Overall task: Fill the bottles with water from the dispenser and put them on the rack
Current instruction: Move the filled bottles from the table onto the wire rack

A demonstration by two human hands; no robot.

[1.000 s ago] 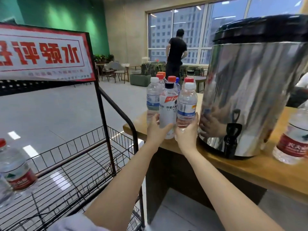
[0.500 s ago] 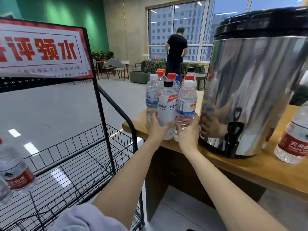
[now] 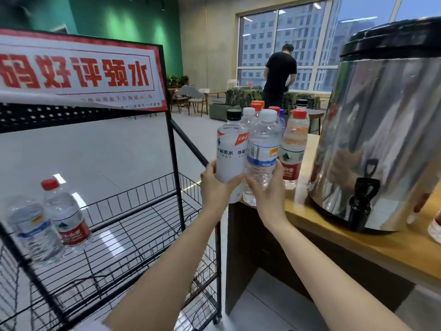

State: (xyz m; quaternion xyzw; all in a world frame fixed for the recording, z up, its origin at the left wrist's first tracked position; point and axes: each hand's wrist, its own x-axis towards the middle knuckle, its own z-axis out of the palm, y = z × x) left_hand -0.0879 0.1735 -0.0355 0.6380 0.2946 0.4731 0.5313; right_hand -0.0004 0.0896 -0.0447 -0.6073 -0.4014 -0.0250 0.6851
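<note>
The rack sign [image 3: 76, 72] shows large red mirrored characters, "水" among them; the white bottle [image 3: 228, 161] reads "解质水".

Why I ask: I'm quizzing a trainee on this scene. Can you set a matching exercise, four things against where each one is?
Things
1. black-capped bottle
2. white-capped bottle with blue label
3. red-capped bottle at far left
4. steel dispenser

Places
A. on the wooden table
B. held by the left hand
C. on the wire rack
D. held by the right hand

Pairs: 1-B, 2-D, 3-C, 4-A.
</note>
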